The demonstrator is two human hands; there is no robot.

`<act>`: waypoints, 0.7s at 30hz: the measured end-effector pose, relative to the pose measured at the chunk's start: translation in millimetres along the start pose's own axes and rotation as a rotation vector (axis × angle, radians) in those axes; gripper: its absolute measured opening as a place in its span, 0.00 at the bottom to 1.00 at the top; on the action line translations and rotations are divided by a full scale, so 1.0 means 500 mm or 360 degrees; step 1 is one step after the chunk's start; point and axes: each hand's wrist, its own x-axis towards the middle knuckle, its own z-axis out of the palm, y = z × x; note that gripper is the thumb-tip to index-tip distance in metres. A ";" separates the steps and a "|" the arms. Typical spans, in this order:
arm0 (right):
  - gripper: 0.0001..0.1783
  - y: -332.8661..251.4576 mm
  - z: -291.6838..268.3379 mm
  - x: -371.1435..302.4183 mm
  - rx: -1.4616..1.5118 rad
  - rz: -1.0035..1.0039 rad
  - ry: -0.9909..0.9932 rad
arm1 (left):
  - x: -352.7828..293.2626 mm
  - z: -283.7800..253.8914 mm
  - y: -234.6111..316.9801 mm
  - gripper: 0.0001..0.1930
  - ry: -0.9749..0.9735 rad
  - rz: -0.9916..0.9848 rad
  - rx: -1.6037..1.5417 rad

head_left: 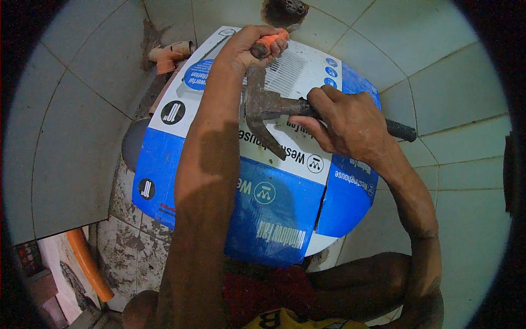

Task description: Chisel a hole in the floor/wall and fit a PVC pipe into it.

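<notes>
1. In the head view, the left hand [253, 39] has its fingers wrapped round the orange handle of a chisel [272, 39]; the chisel's blade points up toward a rough hole [285, 11] in the tiled wall [466, 93].
2. The right hand [350, 120] has its fingers closed on the dark handle of a hammer [268, 104], whose end sticks out beyond the hand to the right.
3. The hammer's head is just below the chisel's butt, its curved claw pointing down; whether the two touch, I cannot tell.
4. Both tools are above a blue and white box [279, 192], with the left forearm crossing over it.
5. A pipe fitting [167, 56] is left of the box; an orange pipe [90, 266] is at lower left.
</notes>
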 end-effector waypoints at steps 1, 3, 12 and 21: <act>0.24 -0.001 -0.002 -0.002 -0.0006 0.0005 -0.0014 | 0.002 -0.002 -0.001 0.10 -0.0001 0.0000 0.0001; 0.24 -0.002 -0.004 -0.004 -0.0012 0.0010 -0.0026 | 0.005 -0.007 -0.003 0.10 -0.0071 -0.0003 -0.0013; 0.25 0.003 -0.001 -0.007 -0.0005 0.0020 -0.0061 | -0.001 0.008 -0.005 0.10 -0.0029 -0.0008 0.0007; 0.26 -0.018 -0.013 0.007 0.0033 -0.0152 0.0007 | -0.029 0.027 0.000 0.12 0.0075 0.0079 -0.0139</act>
